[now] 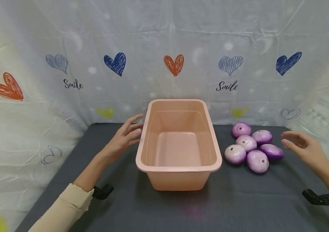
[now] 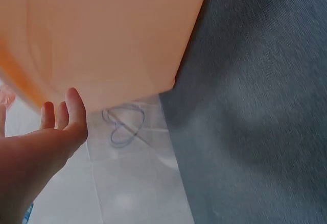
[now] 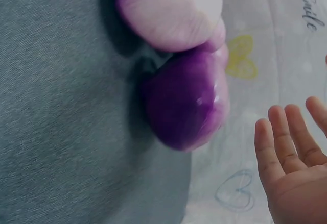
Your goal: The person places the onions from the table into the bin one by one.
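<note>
A peach plastic basin [image 1: 179, 180] stands on the dark table, its inside bare. My left hand [image 1: 124, 137] is beside the basin's left rim, fingers spread and loosely bent, holding nothing; the left wrist view shows the fingers [image 2: 76, 112] right by the basin's wall [image 2: 112, 40]. Several purple onions lie clustered to the right of the basin, among them a pale one [image 1: 235, 154] nearest it and a darker one [image 1: 272, 151] on the right edge. Just right of that darker onion hovers my right hand [image 1: 309, 148], its fingers relaxed around nothing. In the right wrist view the dark onion [image 3: 186, 101] is apart from the fingers.
The dark grey tabletop [image 1: 240, 206] reaches back to a white curtain [image 1: 153, 19] printed with hearts and the word Smile. The curtain also encloses the left and right sides. A black wrist strap [image 1: 103, 192] is on the left arm, and another [image 1: 315, 197] on the right.
</note>
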{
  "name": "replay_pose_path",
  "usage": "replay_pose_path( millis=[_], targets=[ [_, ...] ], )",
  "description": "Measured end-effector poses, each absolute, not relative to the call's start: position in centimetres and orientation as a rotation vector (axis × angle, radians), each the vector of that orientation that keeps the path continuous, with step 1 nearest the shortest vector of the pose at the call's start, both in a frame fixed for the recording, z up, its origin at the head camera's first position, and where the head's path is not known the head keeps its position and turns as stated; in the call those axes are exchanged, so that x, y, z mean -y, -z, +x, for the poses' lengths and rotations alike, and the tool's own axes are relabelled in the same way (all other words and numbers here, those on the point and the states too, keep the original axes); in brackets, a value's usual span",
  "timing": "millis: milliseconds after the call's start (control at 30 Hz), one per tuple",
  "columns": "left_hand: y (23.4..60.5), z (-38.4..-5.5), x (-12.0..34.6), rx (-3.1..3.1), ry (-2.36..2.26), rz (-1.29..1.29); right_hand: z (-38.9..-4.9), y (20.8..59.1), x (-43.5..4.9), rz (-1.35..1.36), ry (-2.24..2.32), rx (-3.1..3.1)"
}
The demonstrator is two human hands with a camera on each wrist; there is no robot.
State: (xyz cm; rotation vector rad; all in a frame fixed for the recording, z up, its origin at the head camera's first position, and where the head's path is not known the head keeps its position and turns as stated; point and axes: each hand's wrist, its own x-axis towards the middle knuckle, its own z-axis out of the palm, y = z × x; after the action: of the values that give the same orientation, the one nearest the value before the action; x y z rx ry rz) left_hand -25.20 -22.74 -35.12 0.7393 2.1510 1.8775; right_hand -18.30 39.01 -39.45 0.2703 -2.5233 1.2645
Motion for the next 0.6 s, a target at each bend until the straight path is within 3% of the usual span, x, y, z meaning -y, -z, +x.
replay_pose_path(
  millis=[600],
  targets=[
    [36.4, -25.8, 21.0, -2.241, -1.807, 0.81, -17.3, 42.5, -41.3, 0.256, -1.277, 2.564]
  ],
)
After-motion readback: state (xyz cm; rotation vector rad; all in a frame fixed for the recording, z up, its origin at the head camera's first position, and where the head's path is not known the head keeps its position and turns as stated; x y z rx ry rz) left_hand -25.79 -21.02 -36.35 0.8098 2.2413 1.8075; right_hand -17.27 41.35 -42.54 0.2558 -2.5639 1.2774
